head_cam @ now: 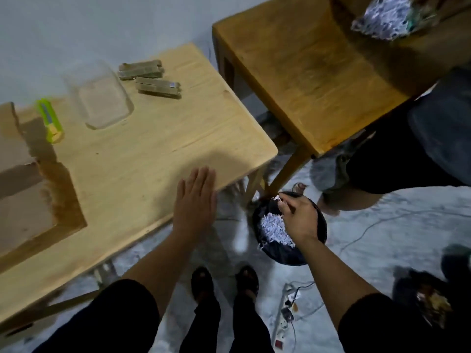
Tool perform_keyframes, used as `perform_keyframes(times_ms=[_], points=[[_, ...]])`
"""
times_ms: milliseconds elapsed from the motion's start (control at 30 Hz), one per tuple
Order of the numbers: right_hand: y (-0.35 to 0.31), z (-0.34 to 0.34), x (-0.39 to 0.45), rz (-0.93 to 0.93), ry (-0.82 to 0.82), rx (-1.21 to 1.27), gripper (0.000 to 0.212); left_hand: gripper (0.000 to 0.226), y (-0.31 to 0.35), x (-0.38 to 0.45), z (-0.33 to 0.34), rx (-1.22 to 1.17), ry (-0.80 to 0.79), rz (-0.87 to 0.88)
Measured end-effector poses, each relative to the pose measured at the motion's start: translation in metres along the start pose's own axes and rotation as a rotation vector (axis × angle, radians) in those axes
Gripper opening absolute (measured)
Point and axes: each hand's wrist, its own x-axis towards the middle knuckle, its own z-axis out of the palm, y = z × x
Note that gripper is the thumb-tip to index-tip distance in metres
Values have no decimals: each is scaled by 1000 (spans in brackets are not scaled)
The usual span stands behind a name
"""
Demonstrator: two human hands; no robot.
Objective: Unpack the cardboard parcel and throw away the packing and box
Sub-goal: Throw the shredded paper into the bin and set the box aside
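The open cardboard parcel (23,189) stands at the left edge of the light wooden table (142,138). On the floor to the right of the table sits a black bin (322,222) holding white shredded paper (274,229). My right hand (299,217) hovers over the bin, its fingertips pinching a small tuft of shredded paper at the bin's far rim. My left hand (195,200) lies flat and open, fingers together, at the table's front right edge, holding nothing.
A clear plastic tray (99,98), a green utility knife (49,121) and two wooden blocks (150,77) lie on the table. A darker wooden table (305,72) stands to the right with a bag of shredded paper (384,16). Another person's legs, cables and a power strip (281,324) occupy the floor.
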Motion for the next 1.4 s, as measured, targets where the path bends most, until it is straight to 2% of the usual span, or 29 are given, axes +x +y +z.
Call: perform_keyframes(times_ms=[100, 233, 433, 600, 700, 867, 1133, 1267, 1400], points=[[14, -6, 0, 25, -125, -147, 41, 53, 6, -2, -3, -28, -9, -17], [13, -14, 1, -103, -193, -351, 57, 55, 22, -2, -7, -92, -2, -81], [-25, -35, 3, -333, -201, -375, 59, 41, 46, -2, -24, -79, -21, -13], [-76, -45, 8, -450, -218, -413, 60, 37, 49, 4, -51, -83, 44, -70], [-111, -49, 6, -525, -169, -401, 58, 47, 30, 5, -63, 1, -5, -104], [-176, -39, -5, -645, -201, -434, 58, 50, -2, -16, -121, -17, 228, -232], [-266, 20, -54, -850, -313, -423, 58, 51, -105, -92, -181, 49, 317, -508], [-296, 67, -81, -884, -369, -397, 60, 56, -162, -130, -188, 58, 280, -643], [-312, 115, -102, -849, -469, -422, 69, 64, -212, -159, -184, -15, 248, -677]])
